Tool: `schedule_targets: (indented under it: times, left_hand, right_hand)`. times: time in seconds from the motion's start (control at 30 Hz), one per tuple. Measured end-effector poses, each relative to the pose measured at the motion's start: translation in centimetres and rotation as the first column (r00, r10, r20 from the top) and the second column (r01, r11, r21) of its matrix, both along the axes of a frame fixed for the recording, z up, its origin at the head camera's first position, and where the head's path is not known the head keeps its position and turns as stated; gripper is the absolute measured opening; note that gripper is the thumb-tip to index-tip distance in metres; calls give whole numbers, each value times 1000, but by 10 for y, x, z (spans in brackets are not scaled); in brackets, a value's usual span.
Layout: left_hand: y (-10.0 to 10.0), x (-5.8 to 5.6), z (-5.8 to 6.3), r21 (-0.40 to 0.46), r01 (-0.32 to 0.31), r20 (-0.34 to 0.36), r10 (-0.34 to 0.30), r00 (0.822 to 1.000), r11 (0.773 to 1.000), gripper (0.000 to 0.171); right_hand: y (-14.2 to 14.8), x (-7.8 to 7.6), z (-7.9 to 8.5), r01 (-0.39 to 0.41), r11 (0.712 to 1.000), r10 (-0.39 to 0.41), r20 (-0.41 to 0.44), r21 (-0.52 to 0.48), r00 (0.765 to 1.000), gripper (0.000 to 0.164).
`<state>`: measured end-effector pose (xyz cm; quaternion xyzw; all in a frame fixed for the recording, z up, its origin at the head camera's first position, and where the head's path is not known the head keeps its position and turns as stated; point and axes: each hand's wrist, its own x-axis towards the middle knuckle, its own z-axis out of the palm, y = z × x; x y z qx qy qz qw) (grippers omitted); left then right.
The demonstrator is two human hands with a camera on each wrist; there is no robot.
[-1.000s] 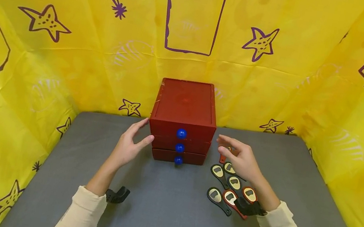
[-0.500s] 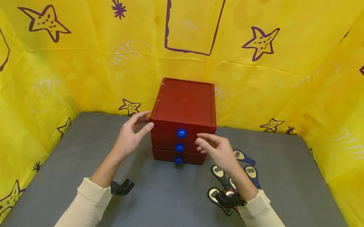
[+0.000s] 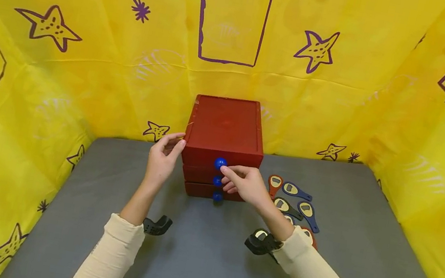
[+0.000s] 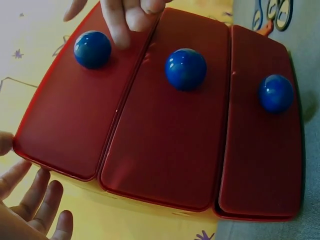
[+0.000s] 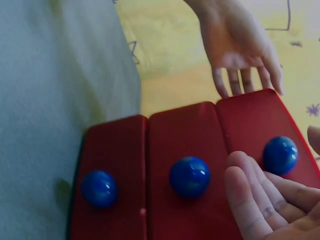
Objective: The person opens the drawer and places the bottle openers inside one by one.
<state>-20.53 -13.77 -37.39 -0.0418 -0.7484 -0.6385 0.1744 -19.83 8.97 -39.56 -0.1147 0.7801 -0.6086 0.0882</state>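
Note:
A red three-drawer box point(image 3: 228, 125) stands at the back of the table, all its drawers pushed in. Each drawer front carries a round blue knob. My right hand point(image 3: 247, 184) is at the top knob point(image 5: 280, 155), thumb and fingers spread on either side of it and not closed round it. At the box's upper left front corner is my left hand point(image 3: 161, 162); in the left wrist view its thumb and loose fingers point(image 4: 47, 205) lie along the side. Below the top knob sit the middle knob point(image 4: 185, 69) and the bottom knob point(image 3: 218, 196).
Several bottle openers with red, blue and black rims lie right of the box, among them a blue one point(image 3: 308, 215) and a red one point(image 3: 275, 183); my right forearm hides some. Yellow patterned cloth point(image 3: 138, 84) walls the grey table point(image 3: 191, 263) behind and at the sides.
My right hand has moved left from above the bottle openers, across the drawer front to the top knob. My left hand has shifted slightly up and come closer to the box's corner.

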Motion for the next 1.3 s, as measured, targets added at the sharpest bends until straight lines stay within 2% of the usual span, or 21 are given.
schedule_targets:
  times: [0.33,0.5,0.7,0.87,1.07,1.3]
  left_hand:
    - [-7,-11,-15,40,-1,9,0,1000,999,29]
    - [-8,-12,-13,37,9,31,-10,999,999,29]
    - [-12,-11,-10,100,30,55,-36,998,995,25]
    - [-14,-12,-9,104,71,47,-76,996,992,24]
    - [-18,-14,-14,9,99,-16,-99,995,995,21]
    - [-19,-13,-14,-47,114,-74,-118,990,992,23]
  right_hand:
    - [-14,-5,-5,66,989,-53,100,-134,994,43]
    - [-17,-5,-5,113,976,-91,124,-187,988,40]
    - [-20,-2,-7,119,971,-94,124,-208,988,40]
    - [-17,10,-8,93,977,-74,105,-194,992,39]
    - [-11,30,-10,39,987,-31,59,-153,998,37]
    - [-8,55,-11,6,988,1,43,-152,999,36]
